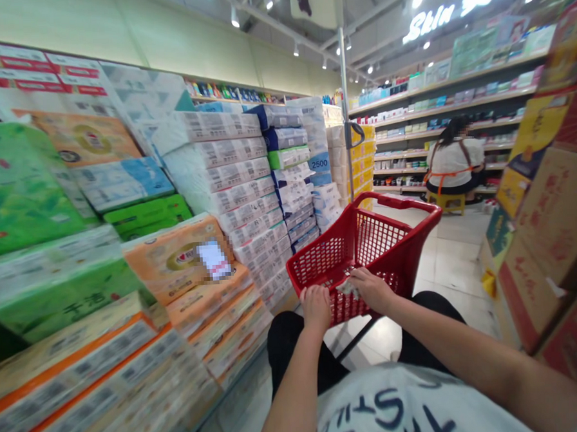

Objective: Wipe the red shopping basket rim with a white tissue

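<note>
A red plastic shopping cart (402, 261) with a lattice basket stands before my knees. My left hand (316, 307) is closed over the near rim of the basket, fingers curled across its edge. Just to the right, my right hand (371, 290) presses a crumpled whitish cloth (347, 286) against the same rim, its fingers bent round it. The cloth is small, and whether it is fabric or tissue I cannot tell. The part of the basket that shows inside holds nothing I can make out.
Stacked tissue packs (248, 179) line the left side, with a phone (214, 260) lying on an orange pack. Cardboard boxes (536, 248) rise at the right. A person (452, 159) sits on a yellow stool (447, 202) by the far shelves. A metal pole (344, 78) stands behind the cart.
</note>
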The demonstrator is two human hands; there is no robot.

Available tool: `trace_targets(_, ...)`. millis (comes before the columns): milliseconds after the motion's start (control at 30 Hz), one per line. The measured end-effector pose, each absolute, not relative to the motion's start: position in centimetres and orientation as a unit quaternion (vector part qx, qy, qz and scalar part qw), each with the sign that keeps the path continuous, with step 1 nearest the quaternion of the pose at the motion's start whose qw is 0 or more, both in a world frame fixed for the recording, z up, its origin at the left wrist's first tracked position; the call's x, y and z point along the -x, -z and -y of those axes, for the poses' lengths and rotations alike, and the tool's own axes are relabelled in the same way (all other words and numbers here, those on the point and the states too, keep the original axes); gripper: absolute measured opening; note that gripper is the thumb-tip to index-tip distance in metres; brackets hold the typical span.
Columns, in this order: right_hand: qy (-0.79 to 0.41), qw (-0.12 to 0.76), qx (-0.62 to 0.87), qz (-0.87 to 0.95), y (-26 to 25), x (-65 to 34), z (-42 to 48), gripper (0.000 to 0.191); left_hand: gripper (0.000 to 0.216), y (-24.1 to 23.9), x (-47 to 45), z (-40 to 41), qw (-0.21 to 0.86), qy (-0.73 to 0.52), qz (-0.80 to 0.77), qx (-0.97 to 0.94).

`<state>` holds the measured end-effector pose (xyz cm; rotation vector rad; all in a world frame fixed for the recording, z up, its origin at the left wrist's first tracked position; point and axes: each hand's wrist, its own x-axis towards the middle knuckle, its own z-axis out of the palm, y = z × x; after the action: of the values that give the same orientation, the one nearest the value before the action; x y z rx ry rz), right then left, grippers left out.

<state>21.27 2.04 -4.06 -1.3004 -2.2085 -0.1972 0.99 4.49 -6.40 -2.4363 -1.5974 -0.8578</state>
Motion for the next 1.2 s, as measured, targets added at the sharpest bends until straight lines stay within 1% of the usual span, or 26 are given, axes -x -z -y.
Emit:
trace_targets(100,0.063,0.27,0.499,0.821,4.2,-21.3,-2.0,0.033,0.029,6.5,-1.0,-4.5,0.051,0.284,0.525,0.801)
trace_targets(267,0.078,0.33,0.475,0.812,3.2,-21.4,-2.4,0.034,0.028,6.4,-1.0,-4.5,0.052,0.279,0.525,0.802)
trace_targets(333,0.08,0.33,0.481,0.809,2.9,-21.4,-2.6,0.034,0.027,6.3,-1.1,-4.5,0.047,0.274,0.528,0.802)
trace_targets(467,0.07,0.28,0.492,0.821,3.5,-21.7,-2.4,0.037,0.027,6.3,-1.1,-4.4,0.042,0.279,0.53,0.799)
trace_targets(633,0.077,0.271,0.497,0.821,3.7,-21.7,-2.3,0.037,0.027,6.5,-1.2,-4.5,0.045,0.282,0.528,0.799)
trace_targets(700,0.067,0.245,0.524,0.813,2.9,-21.4,-3.0,0.031,0.027,6.5,-1.2,-4.5,0.046,0.28,0.529,0.8)
trace_targets(800,0.046,0.187,0.567,0.801,1.2,-21.2,-4.3,0.016,0.028,6.5,-1.1,-4.5,0.05,0.279,0.527,0.801)
trace_targets(867,0.051,0.172,0.574,0.799,0.7,-21.3,-4.7,0.013,0.028,6.5,-1.1,-4.5,0.052,0.28,0.527,0.8)
trace_targets(967,0.074,0.193,0.545,0.813,1.6,-21.7,-4.2,0.018,0.028,6.6,-1.1,-4.5,0.054,0.284,0.526,0.8)
trace_targets(1100,0.089,0.259,0.511,0.815,2.9,-22.2,-3.2,0.032,0.028,6.6,-1.1,-4.4,0.056,0.284,0.523,0.802)
trace_targets(1133,0.079,0.26,0.517,0.812,2.8,-22.3,-3.3,0.032,0.028,6.6,-1.1,-4.4,0.056,0.282,0.522,0.803)
trace_targets(1200,0.052,0.238,0.54,0.805,2.4,-22.4,-3.7,0.026,0.027,6.5,-1.1,-4.4,0.053,0.281,0.523,0.803)
